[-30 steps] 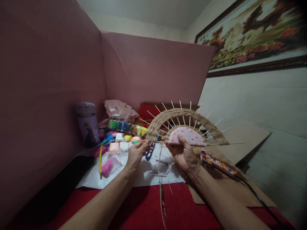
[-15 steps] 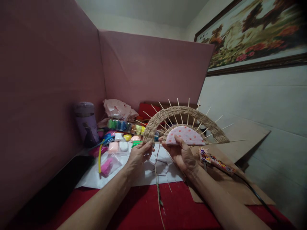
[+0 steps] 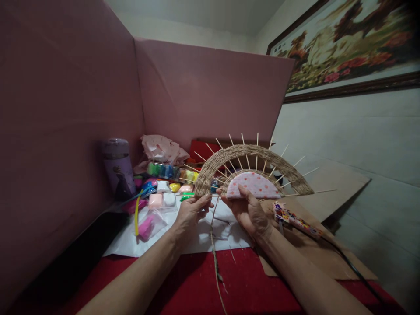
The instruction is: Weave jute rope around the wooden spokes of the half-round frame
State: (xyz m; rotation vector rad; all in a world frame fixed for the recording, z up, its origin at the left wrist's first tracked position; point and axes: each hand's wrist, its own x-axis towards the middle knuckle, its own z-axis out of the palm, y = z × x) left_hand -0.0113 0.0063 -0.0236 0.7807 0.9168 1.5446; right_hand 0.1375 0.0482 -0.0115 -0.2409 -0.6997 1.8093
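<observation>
A half-round woven fan (image 3: 251, 151) is held up in front of me, made of thin wooden sticks with a band of brown twine woven across them. At its centre is a half-disc of white cloth with red dots (image 3: 252, 183). My right hand (image 3: 251, 212) grips this centre, thumb over the cloth and fingers behind. My left hand (image 3: 195, 208) pinches the left lower end of the woven band. A loose length of twine (image 3: 214, 249) hangs between my hands down over the red cloth.
Packets of coloured clay (image 3: 155, 201) lie on white paper (image 3: 123, 245) at left, near a purple tumbler (image 3: 118, 170). A dark flat object (image 3: 78, 258) sits at front left. A flower-patterned glue gun (image 3: 295, 221) with a cord rests on brown cardboard (image 3: 331, 258). Pink panels (image 3: 210, 92) stand behind.
Both hands keep the same grip. The fan has shifted very slightly left and up, and the hanging twine has swung a little to the left.
</observation>
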